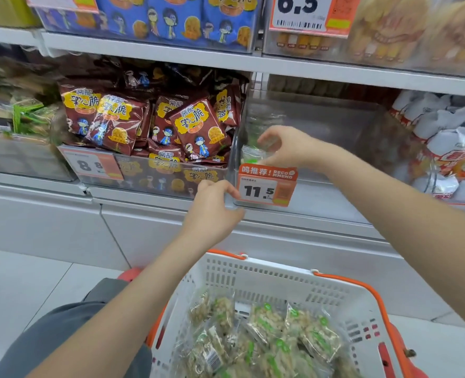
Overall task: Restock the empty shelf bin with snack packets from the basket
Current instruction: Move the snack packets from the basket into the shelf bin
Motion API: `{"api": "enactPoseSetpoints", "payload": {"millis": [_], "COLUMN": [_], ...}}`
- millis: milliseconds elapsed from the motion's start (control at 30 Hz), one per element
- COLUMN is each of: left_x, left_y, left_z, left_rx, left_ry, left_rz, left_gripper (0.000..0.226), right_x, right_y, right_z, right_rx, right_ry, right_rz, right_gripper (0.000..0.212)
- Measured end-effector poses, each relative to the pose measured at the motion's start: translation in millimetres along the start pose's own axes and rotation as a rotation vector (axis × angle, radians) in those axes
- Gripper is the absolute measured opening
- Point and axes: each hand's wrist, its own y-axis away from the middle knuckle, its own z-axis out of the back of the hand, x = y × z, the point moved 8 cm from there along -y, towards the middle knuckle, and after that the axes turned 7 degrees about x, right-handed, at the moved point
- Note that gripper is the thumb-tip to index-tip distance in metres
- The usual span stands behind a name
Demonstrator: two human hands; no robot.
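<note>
The right hand (pixel 283 147) reaches over the front wall of the clear, nearly empty shelf bin (pixel 335 126), fingers pinching a clear snack packet (pixel 249 155) with green print at the bin's front-left corner, just behind the orange 11.5 price tag (pixel 267 186). The packet appears to stand roughly upright against the wall; its exact tilt cannot be told. The left hand (pixel 212 205) grips the bin's front-left edge, fingers curled, steadying it. The basket (pixel 280 282) sits below and toward the person, holding many more packets (pixel 267 331), nearer both hands than the bin's deep rear. A white shelf (pixel 171 53) runs above the bin, and pale floor tiles (pixel 35 282) lie below.
</note>
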Motion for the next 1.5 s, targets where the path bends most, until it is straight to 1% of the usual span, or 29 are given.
{"api": "enactPoseSetpoints", "payload": {"millis": [67,133,233,333,433,500,600,733,767,900,1000,1100,1200,1267,1333,1400,1500], "left_x": [-0.6,-1.0,-2.7,-6.7,-11.2,-12.8,-12.9,-9.5,-8.2,-6.4,-5.0,-4.0,-2.7,-3.2,-3.0,-2.5,-3.1], "left_y": [-1.1,-2.4,-3.7,-6.6,-10.4,-12.7,-13.1,-11.9,-11.6,-11.0,-11.1,-12.2,-13.6,-13.5,-13.2,-12.9,-11.2], "left_z": [0.8,0.0,-5.1,-13.1,-21.4,-25.3,-29.1,-26.9,-25.7,-19.0,-14.5,-13.7,-15.4,-16.1,-17.0,-18.1,-21.0], "left_rx": [0.003,0.003,0.01,0.03,0.054,0.066,0.082,0.075,0.069,0.038,0.023,0.024,0.028,0.031,0.038,0.042,0.048], "left_ry": [0.0,0.01,0.015,0.036,0.035,0.046,0.036,0.023,0.023,0.007,0.02,0.016,0.015,0.009,0.005,-0.001,0.018], "left_rz": [-0.006,-0.01,-0.016,-0.019,-0.01,-0.002,0.005,-0.002,-0.008,-0.038,-0.043,-0.047,-0.046,-0.05,-0.055,-0.06,-0.058], "left_gripper": [0.021,0.018,0.015,0.015,0.013,0.013,0.015,0.011,0.011,0.014,0.013,0.013,0.013,0.014,0.013,0.012,0.01], "right_x": [-10.5,-18.5,-19.1,-9.0,3.8,6.4,4.6,5.8,4.4,-12.9,-22.5,-31.1,-26.5,-23.4,-21.5,-22.6,-23.3], "right_y": [1.9,0.2,-5.4,-11.6,-17.8,-20.9,-22.9,-21.6,-20.6,-9.1,-0.8,3.6,-1.5,-0.8,-0.7,-3.1,-9.1], "right_z": [4.0,5.8,1.9,-3.7,-10.7,-14.1,-16.0,-17.0,-16.9,-13.0,0.8,-11.3,-8.0,2.9,4.5,-5.4,-13.9], "right_rx": [0.059,0.055,0.019,0.051,0.074,0.098,0.148,0.152,0.156,0.299,0.269,0.269,0.083,0.021,0.058,0.13,0.144], "right_ry": [-0.101,-0.105,-0.088,-0.022,0.06,0.079,0.081,0.091,0.077,-0.04,-0.145,-0.192,-0.275,-0.385,-0.389,-0.283,-0.234], "right_rz": [-0.081,-0.113,-0.11,-0.082,-0.024,-0.023,-0.06,-0.061,-0.064,-0.15,-0.152,-0.16,-0.041,-0.018,-0.038,-0.079,-0.124], "right_gripper": [0.034,0.019,0.017,0.021,0.011,0.004,0.012,0.003,0.005,0.036,0.046,0.04,0.026,0.023,0.021,0.018,0.016]}}
